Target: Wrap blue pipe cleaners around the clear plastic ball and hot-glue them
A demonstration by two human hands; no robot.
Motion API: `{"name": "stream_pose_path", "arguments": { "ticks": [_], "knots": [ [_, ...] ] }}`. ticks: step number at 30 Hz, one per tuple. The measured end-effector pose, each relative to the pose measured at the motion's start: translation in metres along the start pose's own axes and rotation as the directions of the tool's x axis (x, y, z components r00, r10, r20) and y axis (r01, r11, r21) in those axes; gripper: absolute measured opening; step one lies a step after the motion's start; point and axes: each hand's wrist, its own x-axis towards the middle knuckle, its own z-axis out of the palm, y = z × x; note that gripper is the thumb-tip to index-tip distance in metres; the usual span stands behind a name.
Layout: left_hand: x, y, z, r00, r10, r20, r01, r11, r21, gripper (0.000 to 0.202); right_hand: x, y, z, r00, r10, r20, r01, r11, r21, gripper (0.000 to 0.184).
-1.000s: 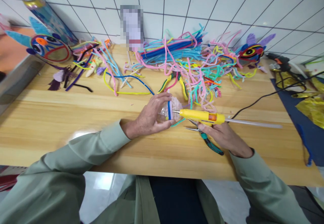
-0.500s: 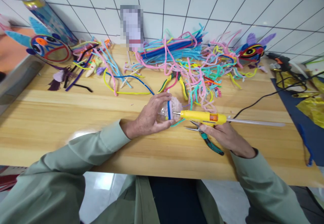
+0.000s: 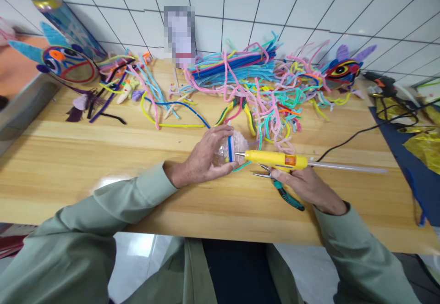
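Note:
My left hand (image 3: 208, 155) is closed around a small clear, rounded piece (image 3: 240, 143) with a fuzzy pale pink side and a blue and lilac band across it. Part of that piece is hidden by my fingers. In my right hand (image 3: 305, 182) is a yellow glue gun (image 3: 275, 158), a clear glue stick (image 3: 347, 167) jutting from its back end. Its metal nozzle meets or nearly meets the pale pink side beside the band. Below the glue gun, needle-nose pliers (image 3: 287, 196) with black and teal handles lie on the table, partly behind my right fingers.
A pile of colourful pipe cleaners (image 3: 237, 68) spreads along the wall. Yellow-handled pliers (image 3: 249, 118) lie just beyond my left hand. Decorated animal-like figures stand at left (image 3: 68, 63) and right (image 3: 343, 70). A can (image 3: 65, 24) leans at back left; a black cable (image 3: 357, 134) crosses the right side.
Almost nothing differs; the view has shifted very slightly. Both hands, the glue gun and the banded piece hold the same positions.

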Motion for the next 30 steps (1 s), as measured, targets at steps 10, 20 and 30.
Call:
{"name": "stream_pose_path", "arguments": {
  "ticks": [10,20,30],
  "knots": [
    [-0.001,-0.002,0.002,1.000,0.014,-0.021,-0.014,1.000,-0.011,0.078,0.003,-0.006,-0.001,0.999,-0.030,-0.023,0.031,0.998,0.063,0.052],
    [-0.001,-0.002,0.002,1.000,0.009,-0.007,-0.009,1.000,-0.010,0.077,0.008,-0.008,0.006,0.997,-0.021,-0.071,0.033,0.987,0.160,0.044],
    [0.000,0.001,0.000,1.000,0.005,-0.009,-0.005,1.000,0.000,0.077,0.006,-0.007,0.002,0.999,-0.008,-0.031,0.012,0.993,0.114,0.045]
  ]
}}
